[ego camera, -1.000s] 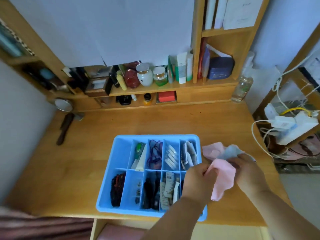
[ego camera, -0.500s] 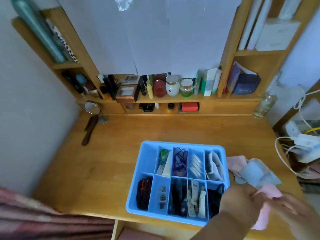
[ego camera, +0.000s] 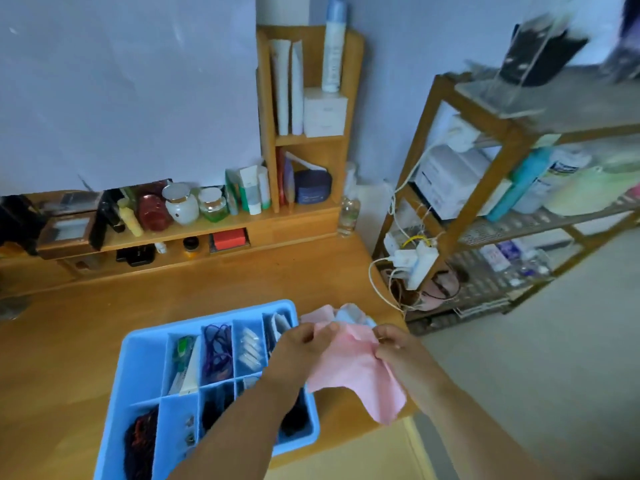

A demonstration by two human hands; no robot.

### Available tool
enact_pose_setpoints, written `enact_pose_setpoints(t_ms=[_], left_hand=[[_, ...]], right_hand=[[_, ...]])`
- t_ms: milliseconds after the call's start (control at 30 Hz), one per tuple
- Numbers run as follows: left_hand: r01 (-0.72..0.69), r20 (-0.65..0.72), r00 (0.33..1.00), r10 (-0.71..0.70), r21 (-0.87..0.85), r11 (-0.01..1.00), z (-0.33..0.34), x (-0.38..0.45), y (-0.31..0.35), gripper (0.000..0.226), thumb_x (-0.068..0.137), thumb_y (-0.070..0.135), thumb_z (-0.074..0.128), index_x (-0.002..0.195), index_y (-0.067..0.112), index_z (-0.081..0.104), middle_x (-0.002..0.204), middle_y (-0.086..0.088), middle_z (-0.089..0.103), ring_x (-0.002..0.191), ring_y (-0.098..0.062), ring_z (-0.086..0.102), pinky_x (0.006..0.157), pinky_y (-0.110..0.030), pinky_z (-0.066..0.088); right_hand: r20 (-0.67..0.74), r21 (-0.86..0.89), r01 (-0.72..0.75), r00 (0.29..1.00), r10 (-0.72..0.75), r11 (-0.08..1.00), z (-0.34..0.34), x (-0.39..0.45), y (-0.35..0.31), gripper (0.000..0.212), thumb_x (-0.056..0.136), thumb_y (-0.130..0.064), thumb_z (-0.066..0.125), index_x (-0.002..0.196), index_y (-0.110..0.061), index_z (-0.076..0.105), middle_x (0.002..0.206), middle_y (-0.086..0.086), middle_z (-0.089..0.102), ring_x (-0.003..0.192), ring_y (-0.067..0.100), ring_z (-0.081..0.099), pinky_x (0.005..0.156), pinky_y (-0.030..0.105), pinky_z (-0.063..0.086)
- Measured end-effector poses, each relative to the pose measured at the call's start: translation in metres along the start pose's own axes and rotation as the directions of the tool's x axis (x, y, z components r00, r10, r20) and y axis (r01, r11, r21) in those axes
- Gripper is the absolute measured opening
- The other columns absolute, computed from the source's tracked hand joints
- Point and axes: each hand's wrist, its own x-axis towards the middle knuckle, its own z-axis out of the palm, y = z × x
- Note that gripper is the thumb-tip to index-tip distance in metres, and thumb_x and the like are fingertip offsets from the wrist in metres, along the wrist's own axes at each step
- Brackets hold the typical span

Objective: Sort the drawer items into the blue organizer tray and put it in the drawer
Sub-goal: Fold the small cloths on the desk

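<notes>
Blue organizer tray [ego camera: 145, 344]: on the wooden desk [ego camera: 86, 341], near its front edge, divided into compartments; back row holds a green-capped tube [ego camera: 183, 355], a tangle of purple cord [ego camera: 217, 351], white packets [ego camera: 249, 348] and folded papers [ego camera: 280, 323]; front row holds a dark red-black bundle [ego camera: 140, 441], small metal pieces [ego camera: 189, 429] and dark items partly hidden by the left forearm; pink cloth [ego camera: 356, 375]: held up just right of the tray, over the desk's front right corner, lower edge hanging free; left hand [ego camera: 304, 344]: fingers curled, pinching the cloth's upper left edge; right hand [ego camera: 394, 344]: fingers curled, pinching its upper right edge; pale blue cloth [ego camera: 349, 313] and further pink fabric lie on the desk just behind the hands; wooden shelf [ego camera: 207, 230] behind with jars and tubes; power strip [ego camera: 415, 265] with cables beside the desk
</notes>
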Motion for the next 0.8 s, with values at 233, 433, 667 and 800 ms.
enact_pose_setpoints(t_ms=[233,433,667,800], left_hand=[[0.116,0.228,0.969,-0.096,-0.078,0.990,0.006,0.006,-0.008,0.045,0.063,0.035,0.074,0.101,0.011,0.072,0.098,-0.011,0.073,0.091,-0.027,0.068,0.075,-0.034,0.051],[0.097,0.121,0.983,-0.140,0.304,0.948,0.010,0.003,0.017,0.040,0.090,0.047,0.055,0.066,0.016,0.056,0.057,0.002,0.047,0.049,-0.009,0.043,0.044,-0.012,0.031],[0.250,0.198,0.964,-0.175,-0.473,0.845,0.020,-0.003,0.013,0.036,0.102,0.040,0.031,0.126,0.018,0.045,0.108,0.004,0.063,0.058,0.009,0.063,0.056,-0.009,0.048],[0.426,0.272,0.903,-0.334,-0.459,0.780,0.034,-0.008,-0.016,0.046,0.086,0.038,0.059,0.122,0.009,0.058,0.098,-0.009,0.074,0.091,-0.026,0.070,0.072,-0.037,0.057]], right_hand=[[0.229,0.369,-0.115,0.973,0.030,0.922,-0.016,0.004,0.014,0.038,0.052,-0.021,0.066,0.086,-0.009,0.054,0.083,0.014,0.052,0.080,0.025,0.047,0.063,0.032,0.036],[0.207,0.127,-0.028,0.978,0.001,0.991,-0.022,0.007,0.027,0.043,0.069,-0.048,0.065,0.095,-0.015,0.069,0.083,-0.002,0.068,0.077,0.014,0.059,0.072,0.031,0.042],[0.172,0.522,-0.316,0.949,0.264,0.793,-0.022,0.009,0.048,0.071,0.064,-0.055,0.068,0.122,-0.015,0.061,0.116,0.010,0.066,0.111,0.029,0.059,0.095,0.044,0.046],[0.273,0.573,-0.327,0.941,0.201,0.751,-0.020,0.002,0.050,0.048,0.092,-0.045,0.052,0.124,-0.010,0.059,0.117,0.013,0.066,0.110,0.027,0.062,0.087,0.040,0.052]])
